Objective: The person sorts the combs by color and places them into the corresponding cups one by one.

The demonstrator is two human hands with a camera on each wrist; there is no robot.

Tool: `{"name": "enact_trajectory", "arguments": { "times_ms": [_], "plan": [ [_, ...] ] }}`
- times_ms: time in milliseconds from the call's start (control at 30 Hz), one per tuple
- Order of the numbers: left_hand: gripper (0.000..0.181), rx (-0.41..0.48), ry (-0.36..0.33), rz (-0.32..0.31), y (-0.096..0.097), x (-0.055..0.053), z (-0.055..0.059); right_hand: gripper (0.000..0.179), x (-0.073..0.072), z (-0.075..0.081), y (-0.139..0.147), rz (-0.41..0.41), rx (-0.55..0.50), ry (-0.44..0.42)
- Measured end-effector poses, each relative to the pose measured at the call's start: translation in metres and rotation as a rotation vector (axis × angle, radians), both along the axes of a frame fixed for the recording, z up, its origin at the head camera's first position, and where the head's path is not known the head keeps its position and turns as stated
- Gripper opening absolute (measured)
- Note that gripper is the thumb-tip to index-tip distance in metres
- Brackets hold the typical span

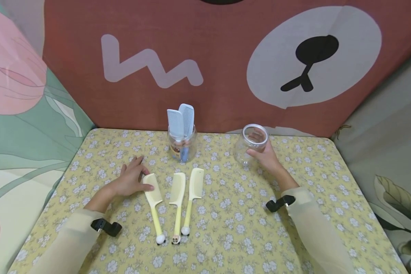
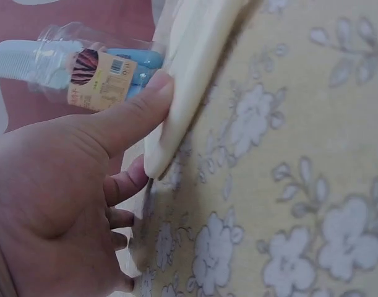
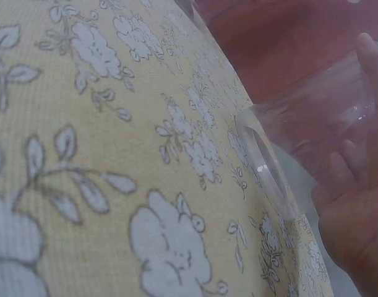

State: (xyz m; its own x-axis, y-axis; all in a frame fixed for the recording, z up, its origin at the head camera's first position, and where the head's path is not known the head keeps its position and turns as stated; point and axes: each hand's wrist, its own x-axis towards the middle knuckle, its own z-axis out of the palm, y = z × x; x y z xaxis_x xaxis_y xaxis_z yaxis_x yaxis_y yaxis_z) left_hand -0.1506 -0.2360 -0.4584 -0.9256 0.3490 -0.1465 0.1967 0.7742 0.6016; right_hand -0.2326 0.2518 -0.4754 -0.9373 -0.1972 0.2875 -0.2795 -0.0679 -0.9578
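My left hand (image 1: 131, 179) pinches the head of the leftmost pale yellow comb (image 1: 154, 195) between thumb and index finger. In the left wrist view the thumb (image 2: 136, 114) lies on one face of that comb (image 2: 192, 68), with the index fingertip at its edge. Two similar combs, a middle one (image 1: 178, 190) and a right one (image 1: 196, 186), lie beside it, handles toward me. My right hand (image 1: 268, 156) grips a clear jar (image 1: 242, 152) from its right side; the jar stands near the back of the table, and no comb shows in it.
A second clear jar (image 1: 193, 152) with a label holds light blue combs (image 1: 175, 123) upright at the back. The table's flowered cloth (image 1: 226, 228) spreads around everything. A red-brown fabric backdrop (image 1: 222, 102) rises behind the back edge.
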Motion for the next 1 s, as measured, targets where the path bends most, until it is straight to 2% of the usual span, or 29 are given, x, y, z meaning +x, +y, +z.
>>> {"name": "enact_trajectory", "arguments": {
  "times_ms": [233, 400, 567, 833, 1000],
  "plan": [
    [0.032, 0.144, -0.065, -0.011, -0.008, -0.002, 0.004, 0.084, 0.0, -0.003, 0.0, 0.001, -0.013, 0.012],
    [0.031, 0.24, -0.114, -0.025, -0.013, -0.002, 0.012, 0.083, -0.001, -0.004, 0.0, 0.007, -0.007, 0.015],
    [0.026, 0.368, -0.202, -0.095, -0.017, -0.003, 0.019, 0.083, -0.002, -0.003, 0.002, 0.005, -0.003, 0.019],
    [0.02, 0.693, -0.452, -0.239, -0.019, -0.001, 0.02, 0.084, 0.0, -0.002, 0.001, 0.01, -0.001, 0.015],
    [0.017, 0.756, -0.481, -0.267, -0.012, 0.001, 0.026, 0.083, 0.0, -0.002, 0.001, 0.012, 0.007, 0.015]
  ]
}}
